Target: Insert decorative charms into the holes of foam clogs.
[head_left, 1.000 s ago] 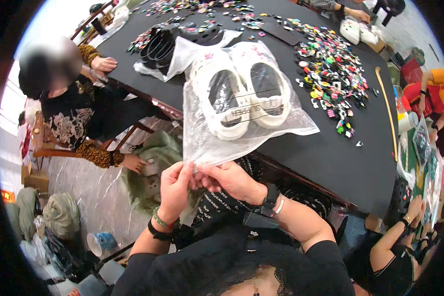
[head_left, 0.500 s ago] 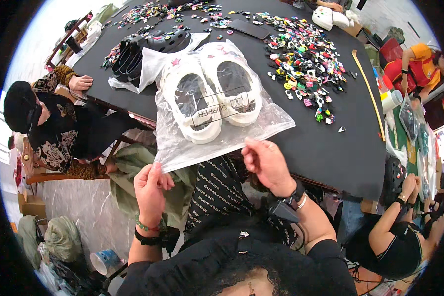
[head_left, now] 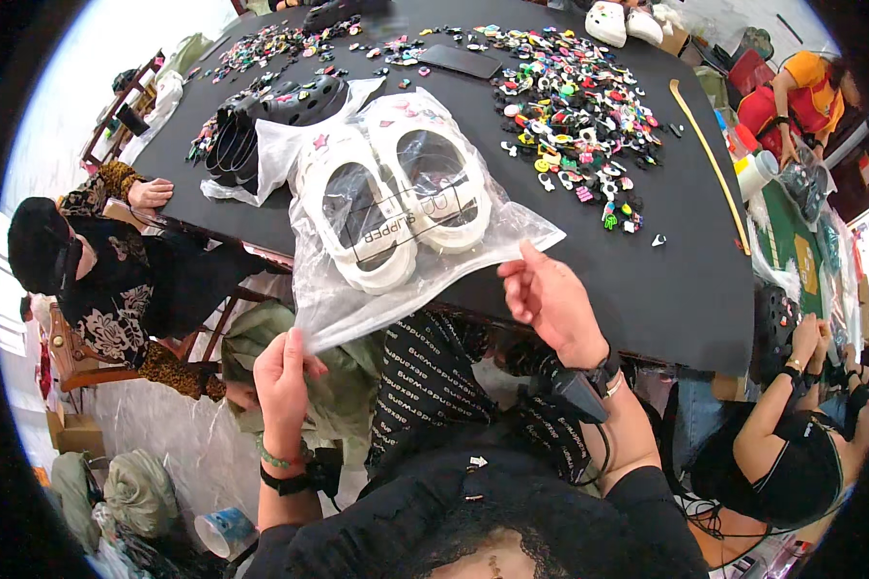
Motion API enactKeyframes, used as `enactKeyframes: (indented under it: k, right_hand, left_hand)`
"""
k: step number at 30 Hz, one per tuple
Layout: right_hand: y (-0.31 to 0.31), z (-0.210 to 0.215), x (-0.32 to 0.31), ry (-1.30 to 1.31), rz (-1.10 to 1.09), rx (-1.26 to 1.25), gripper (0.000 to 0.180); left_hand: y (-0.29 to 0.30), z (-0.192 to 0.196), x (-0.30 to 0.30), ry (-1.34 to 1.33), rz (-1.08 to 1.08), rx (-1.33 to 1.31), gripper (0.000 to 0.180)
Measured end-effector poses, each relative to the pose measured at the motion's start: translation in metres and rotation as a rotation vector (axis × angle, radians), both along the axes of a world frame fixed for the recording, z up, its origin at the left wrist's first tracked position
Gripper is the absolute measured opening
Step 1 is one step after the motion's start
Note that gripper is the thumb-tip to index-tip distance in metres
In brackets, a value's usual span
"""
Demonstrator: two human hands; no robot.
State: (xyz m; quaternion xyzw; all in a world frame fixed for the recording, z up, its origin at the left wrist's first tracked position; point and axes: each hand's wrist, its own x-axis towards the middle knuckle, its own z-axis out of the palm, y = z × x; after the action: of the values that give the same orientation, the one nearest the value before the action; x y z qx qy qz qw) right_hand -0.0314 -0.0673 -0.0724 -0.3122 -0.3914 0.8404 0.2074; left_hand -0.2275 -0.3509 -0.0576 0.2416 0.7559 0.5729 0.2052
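Note:
A pair of white clogs (head_left: pixel 384 145) with small pinkish charms lies inside a clear plastic bag (head_left: pixel 333 323), at the near edge of the dark table. My left hand (head_left: pixel 285 386) pinches the bag's near-left corner between thumb and fingers. At the right part of the bag's near edge is my right hand (head_left: pixel 558 307), with its fingers curled and the thumb side against the plastic. The exact contact of its fingertips is hard to make out. Beyond the bag, on the left, black clogs (head_left: pixel 294 104) rest partly on another plastic bag (head_left: pixel 275 159).
Colourful shoe charms (head_left: pixel 584 116) are heaped on the table (head_left: pixel 647 309), near a dark flat tray (head_left: pixel 459 62) and a yellow stick (head_left: pixel 710 164). One person (head_left: pixel 106 270) sits at the left; others work at the right. White clogs (head_left: pixel 605 24) stand at the far right.
My right hand has shifted rightward along the bag's edge, toward its right corner. The left hand keeps its pinch. The whole scene has shifted slightly left and up in view.

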Motion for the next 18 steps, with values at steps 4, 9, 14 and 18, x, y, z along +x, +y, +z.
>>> enactKeyframes:
  k: [4,9,14,18]
  right_hand:
    - [-0.018,0.004,-0.005,-0.082,0.373,-0.003,0.048]
    - [-0.034,0.006,-0.014,-0.074,0.476,0.139,0.045]
    - [-0.039,0.002,-0.022,-0.106,0.423,0.240,0.045]
    - [-0.048,-0.015,-0.034,-0.013,0.439,0.238,0.038]
  left_hand:
    - [0.023,0.027,0.013,0.726,0.187,-0.284,0.019]
    - [0.046,0.053,0.032,1.165,-0.058,-0.176,0.040]
    - [0.083,0.046,0.050,1.204,-0.243,-0.238,0.035]
    - [0.085,0.035,0.049,1.218,-0.314,-0.342,0.035]
